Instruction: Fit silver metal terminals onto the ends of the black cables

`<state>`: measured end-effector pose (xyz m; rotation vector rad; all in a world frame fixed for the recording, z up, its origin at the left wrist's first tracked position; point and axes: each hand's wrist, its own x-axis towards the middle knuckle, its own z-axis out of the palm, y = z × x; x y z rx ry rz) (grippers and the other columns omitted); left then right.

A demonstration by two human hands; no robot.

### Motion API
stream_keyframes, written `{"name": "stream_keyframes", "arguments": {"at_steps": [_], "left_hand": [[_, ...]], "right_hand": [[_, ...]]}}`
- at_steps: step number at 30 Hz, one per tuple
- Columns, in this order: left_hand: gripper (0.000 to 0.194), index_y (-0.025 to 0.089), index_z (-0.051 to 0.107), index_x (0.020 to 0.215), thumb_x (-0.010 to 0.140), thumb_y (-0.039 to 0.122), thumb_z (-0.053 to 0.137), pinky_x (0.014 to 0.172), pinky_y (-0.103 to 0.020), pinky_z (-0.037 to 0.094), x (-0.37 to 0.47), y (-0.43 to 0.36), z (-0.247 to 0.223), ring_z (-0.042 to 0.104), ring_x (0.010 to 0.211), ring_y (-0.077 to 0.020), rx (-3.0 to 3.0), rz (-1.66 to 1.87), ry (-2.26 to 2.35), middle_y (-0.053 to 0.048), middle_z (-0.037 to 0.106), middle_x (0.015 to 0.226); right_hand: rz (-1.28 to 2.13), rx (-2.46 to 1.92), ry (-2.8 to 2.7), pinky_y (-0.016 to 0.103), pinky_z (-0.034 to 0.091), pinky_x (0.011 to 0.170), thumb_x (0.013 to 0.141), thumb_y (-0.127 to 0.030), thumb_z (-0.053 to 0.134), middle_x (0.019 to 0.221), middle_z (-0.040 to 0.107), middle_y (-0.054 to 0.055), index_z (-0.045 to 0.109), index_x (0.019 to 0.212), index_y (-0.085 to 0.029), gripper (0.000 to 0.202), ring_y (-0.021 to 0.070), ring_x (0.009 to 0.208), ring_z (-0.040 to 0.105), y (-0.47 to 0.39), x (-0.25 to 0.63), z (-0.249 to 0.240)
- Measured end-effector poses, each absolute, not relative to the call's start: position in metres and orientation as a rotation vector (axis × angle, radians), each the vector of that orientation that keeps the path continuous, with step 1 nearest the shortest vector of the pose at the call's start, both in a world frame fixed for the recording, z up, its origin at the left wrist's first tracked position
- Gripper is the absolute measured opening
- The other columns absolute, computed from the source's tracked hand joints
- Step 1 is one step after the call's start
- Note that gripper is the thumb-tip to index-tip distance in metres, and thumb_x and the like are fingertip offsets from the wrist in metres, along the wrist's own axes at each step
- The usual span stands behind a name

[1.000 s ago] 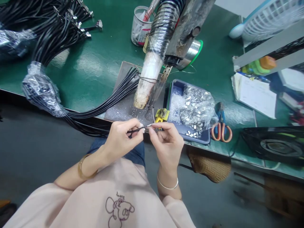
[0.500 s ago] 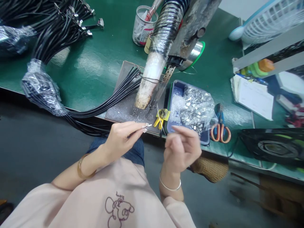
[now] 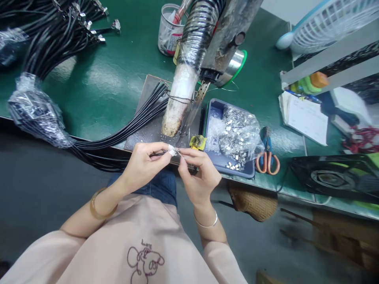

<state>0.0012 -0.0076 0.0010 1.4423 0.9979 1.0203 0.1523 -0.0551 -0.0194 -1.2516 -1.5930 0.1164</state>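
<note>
My left hand (image 3: pixel 148 162) pinches a thin black cable (image 3: pixel 158 153) close to its end, with white coverings on its fingertips. Facing it, my right hand (image 3: pixel 199 169) has thumb and fingers pinched at the cable's tip; a small, thin item seems to be there, but it is too small to name. Just beyond the hands, a bundle of black cables (image 3: pixel 139 118) lies across a grey board (image 3: pixel 134 140). A yellow clip with a dark pad (image 3: pixel 197 142) sits beside my right fingertips. Above the board hang a soldering iron (image 3: pixel 197 103) and a white, plastic-wrapped tube (image 3: pixel 181 88).
To the right stands a blue tray (image 3: pixel 214 157) holding a bag of small metal parts (image 3: pixel 237 130). Orange-handled scissors (image 3: pixel 268 157) lie beside it. Wrapped cables (image 3: pixel 38 112) are on the left, a clear cup (image 3: pixel 168 33) and solder spool (image 3: pixel 229 73) behind, a black fan (image 3: pixel 331 175) far right.
My right hand has moved left from beside the tray to my left fingertips, its fingers now pinched. My left hand stays on the cable. The view has shifted slightly.
</note>
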Motion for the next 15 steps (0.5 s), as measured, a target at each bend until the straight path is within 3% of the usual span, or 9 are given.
{"name": "stream_keyframes", "arguments": {"at_steps": [15], "left_hand": [[0.014,0.012,0.074,0.074,0.078,0.016,0.062,0.044,-0.018,0.023,0.0035,-0.0021,-0.0025,0.028,0.046,-0.0046,1.441,0.985,1.013,0.007,0.039,0.050]], "right_hand": [[0.120,-1.258,-1.578,0.032,0.064,0.076,0.089,-0.008,0.068,0.095,0.081,0.002,0.064,0.092,-0.025,0.018,0.0179,0.086,0.078,-0.0502,0.1541,-0.0217]]}}
